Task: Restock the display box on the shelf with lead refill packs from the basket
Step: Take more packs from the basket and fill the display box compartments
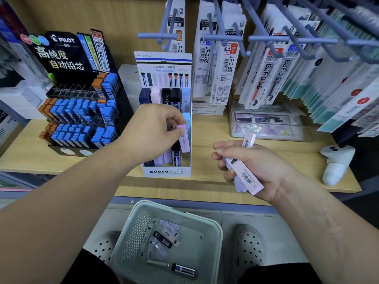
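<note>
The white MONO display box stands on the wooden shelf, with dark, pink and pale blue lead refill packs in its tiers. My left hand reaches over the box and pinches the top of a pink lead refill pack standing in its right-hand column. My right hand, to the right of the box above the shelf edge, grips a small bundle of pink and lilac packs. The pale green basket sits on the floor below, with several packs lying in it.
A black Pilot lead display stands left of the MONO box. Hanging pen refills on hooks fill the upper right. A clear case and a white controller lie on the shelf at the right. My shoes flank the basket.
</note>
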